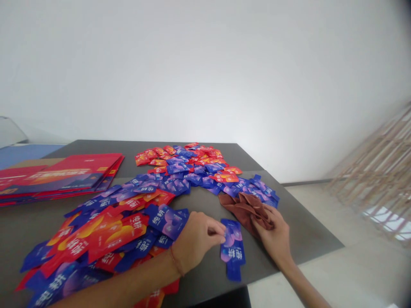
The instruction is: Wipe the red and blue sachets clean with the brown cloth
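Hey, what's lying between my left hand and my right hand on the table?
In the head view, a flat blue printed card lies on the dark grey table, between your left hand and your right hand, which grips a crumpled brown cloth.

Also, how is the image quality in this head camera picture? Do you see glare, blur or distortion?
In the head view, the white wall is washed out by bright light, the wooden slatted frame at the right edge looks hazy and blurred, the table looks stretched by wide-angle distortion, and the top-right corner darkens.

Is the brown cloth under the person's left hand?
No, the brown cloth is under the right hand; the left hand is beside a blue card.
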The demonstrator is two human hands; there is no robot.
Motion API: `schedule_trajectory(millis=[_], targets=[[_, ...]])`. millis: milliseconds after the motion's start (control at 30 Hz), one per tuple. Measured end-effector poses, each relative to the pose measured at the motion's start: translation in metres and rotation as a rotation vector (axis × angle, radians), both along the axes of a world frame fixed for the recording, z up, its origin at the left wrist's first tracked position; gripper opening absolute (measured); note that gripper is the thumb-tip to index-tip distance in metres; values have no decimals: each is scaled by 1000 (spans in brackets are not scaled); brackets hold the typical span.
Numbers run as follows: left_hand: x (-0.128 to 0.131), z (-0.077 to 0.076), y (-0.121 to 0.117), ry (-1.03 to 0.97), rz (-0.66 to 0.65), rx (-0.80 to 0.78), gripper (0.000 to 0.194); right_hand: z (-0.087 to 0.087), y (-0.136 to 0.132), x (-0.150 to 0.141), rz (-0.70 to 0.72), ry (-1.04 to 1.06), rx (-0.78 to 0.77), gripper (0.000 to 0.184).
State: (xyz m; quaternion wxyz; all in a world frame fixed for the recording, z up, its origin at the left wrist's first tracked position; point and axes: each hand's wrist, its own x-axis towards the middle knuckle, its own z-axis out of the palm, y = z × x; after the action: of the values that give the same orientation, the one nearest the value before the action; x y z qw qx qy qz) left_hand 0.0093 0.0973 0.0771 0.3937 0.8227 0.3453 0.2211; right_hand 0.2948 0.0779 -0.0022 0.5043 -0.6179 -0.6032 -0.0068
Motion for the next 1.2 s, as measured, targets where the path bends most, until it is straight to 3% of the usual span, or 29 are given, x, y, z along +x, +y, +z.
schedule_trajectory(millis=[100, 200, 300, 400, 500, 767, 1200], targets=[[0, 5, 2, 106, -14, 106, 17, 0, 0, -1, -7, -2, 17, 30], [0, 4, -8, 186, -143, 271, 19, 1, 0, -2, -4, -13, 29, 30], [-1, -7, -26, 275, -285, 534, 43, 2, 0, -3, 8, -38, 13, 28], [-1, -21, -39, 373, -381, 776, 41, 3, -1, -5, 14, -38, 13, 27], [-1, -28, -40, 390, -431, 879, 39, 4, -1, -6, 20, -34, 15, 26], [0, -16, -28, 628, -343, 792, 32, 3, -1, -5, 17, -30, 10, 27], [12, -20, -30, 753, -205, 709, 25, 2, 0, -2, 1, -54, 8, 28]])
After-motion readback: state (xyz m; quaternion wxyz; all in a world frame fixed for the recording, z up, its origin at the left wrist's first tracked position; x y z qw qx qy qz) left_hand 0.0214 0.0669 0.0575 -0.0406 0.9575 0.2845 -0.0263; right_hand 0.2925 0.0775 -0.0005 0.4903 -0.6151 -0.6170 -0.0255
